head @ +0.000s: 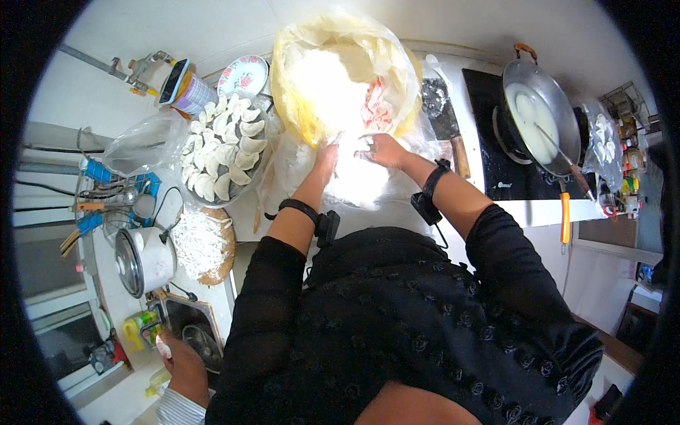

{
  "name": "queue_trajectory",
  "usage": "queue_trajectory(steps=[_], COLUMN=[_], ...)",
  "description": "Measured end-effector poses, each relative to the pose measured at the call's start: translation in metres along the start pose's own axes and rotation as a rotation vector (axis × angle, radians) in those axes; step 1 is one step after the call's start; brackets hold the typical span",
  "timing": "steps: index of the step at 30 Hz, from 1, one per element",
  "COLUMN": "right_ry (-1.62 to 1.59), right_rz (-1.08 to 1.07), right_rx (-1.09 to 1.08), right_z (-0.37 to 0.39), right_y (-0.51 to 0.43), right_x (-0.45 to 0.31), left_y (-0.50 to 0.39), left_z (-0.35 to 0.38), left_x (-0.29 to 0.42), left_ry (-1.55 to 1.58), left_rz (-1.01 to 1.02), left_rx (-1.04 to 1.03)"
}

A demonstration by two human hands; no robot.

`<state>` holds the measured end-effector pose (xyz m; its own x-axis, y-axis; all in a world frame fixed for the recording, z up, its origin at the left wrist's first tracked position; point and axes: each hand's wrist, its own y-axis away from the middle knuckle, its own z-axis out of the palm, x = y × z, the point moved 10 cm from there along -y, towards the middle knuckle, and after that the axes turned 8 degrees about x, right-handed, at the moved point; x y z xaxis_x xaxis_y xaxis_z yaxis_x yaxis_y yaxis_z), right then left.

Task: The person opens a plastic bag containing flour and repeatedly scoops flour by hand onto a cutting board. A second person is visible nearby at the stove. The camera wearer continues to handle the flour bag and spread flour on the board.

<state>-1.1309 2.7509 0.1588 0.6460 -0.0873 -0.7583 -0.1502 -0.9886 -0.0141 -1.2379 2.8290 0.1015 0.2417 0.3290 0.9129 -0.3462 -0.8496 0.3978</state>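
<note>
Both my hands are at the near edge of a large yellowish plastic bag [411, 79], its mouth wide and its inside mostly washed out by glare. My left hand [328, 151] touches the bright white area at the bag's near side; its fingertips are lost in the glare. My right hand [378, 149] is just to the right, with fingers bent over the same white area; whether it holds anything cannot be seen. A plate of folded dumplings [226, 149] in a clear plastic bag stands to the left. Right of my right hand lies a cleaver with a wooden handle [461, 156], its blade dusted white.
A wok [571, 133] with whitish liquid and a ladle sits on the black cooktop [491, 180] at right. At left are a floral plate [243, 76], a round board of white strips [226, 241] and a rice cooker [159, 255]. Another person's hand [186, 361] is by the sink.
</note>
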Motion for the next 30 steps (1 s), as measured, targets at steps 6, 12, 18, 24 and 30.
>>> queue_trajectory(steps=[6,12,18,24,30], right_ry=[0.332,0.358,-0.201,0.110,-0.150], right_rz=[-0.142,0.029,0.388,0.793,0.879], right_rx=[-0.159,-0.056,0.438,0.693,0.614], right_z=[-0.016,-0.070,-0.109,-0.096,-0.099], right_y=[0.006,-0.005,-0.095,-0.136,-0.165], right_x=[-0.034,-0.049,0.003,0.099,0.167], left_y=[0.028,0.051,-0.048,-0.194,-0.305], left_z=[0.035,0.032,0.026,0.035,-0.014], left_x=[0.067,0.117,0.197,0.092,0.006], left_ry=[-0.994,-1.141,-0.672,0.361,0.183], left_rz=[0.708,0.695,0.553,-0.239,-0.296], left_rx=[-0.319,-0.547,-0.026,0.009,0.185])
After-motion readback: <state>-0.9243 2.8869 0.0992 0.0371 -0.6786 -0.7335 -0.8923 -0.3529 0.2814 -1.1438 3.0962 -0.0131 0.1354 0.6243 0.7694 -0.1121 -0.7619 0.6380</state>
